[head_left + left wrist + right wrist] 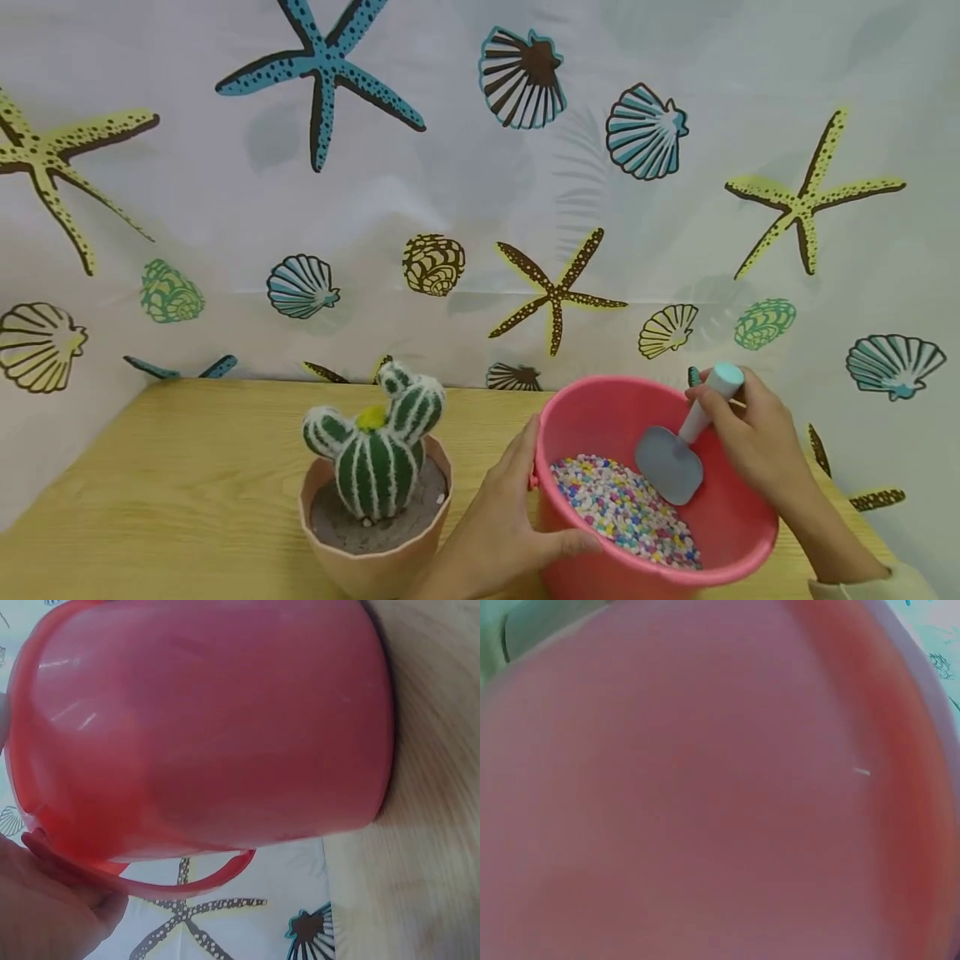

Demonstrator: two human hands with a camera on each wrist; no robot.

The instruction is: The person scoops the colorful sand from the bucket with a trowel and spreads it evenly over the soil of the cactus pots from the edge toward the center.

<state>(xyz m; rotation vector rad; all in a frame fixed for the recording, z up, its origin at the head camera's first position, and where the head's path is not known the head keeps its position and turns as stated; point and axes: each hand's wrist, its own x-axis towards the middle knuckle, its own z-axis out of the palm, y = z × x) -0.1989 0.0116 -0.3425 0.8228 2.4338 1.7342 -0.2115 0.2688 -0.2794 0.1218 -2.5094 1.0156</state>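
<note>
The left hand (498, 521) grips the bucket (738, 512); the right hand (757, 437) holds the scoop (670, 467), apparently bare. Scooping pebbles (626, 508) seems barely begun: the soil (337, 521) looks mostly uncovered.

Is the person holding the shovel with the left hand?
No, the right hand grips the shovel, while the left hand holds the bucket.
</note>
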